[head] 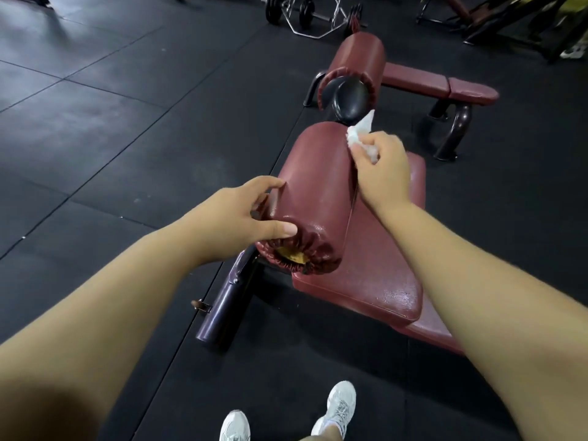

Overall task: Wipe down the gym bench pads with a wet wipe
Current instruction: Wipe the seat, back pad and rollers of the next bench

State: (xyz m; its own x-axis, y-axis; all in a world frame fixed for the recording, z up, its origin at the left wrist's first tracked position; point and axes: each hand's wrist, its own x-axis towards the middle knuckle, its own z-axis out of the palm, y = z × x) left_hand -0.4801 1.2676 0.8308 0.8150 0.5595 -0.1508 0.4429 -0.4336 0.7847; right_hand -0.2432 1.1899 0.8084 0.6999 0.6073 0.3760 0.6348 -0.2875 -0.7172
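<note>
1. The left hand (248,211) gripped the near end of the maroon vinyl cylindrical roller pad (315,192); its long axis ran away from the person.
2. The right hand (381,167) pinched the crumpled white wet wipe (362,140) at the far end.

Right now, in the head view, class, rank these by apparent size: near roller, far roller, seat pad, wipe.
1. seat pad and near roller: alike, pad partly hidden.
2. far roller: smaller-looking, but farther away.
3. wipe, bunched in the right hand.
</note>
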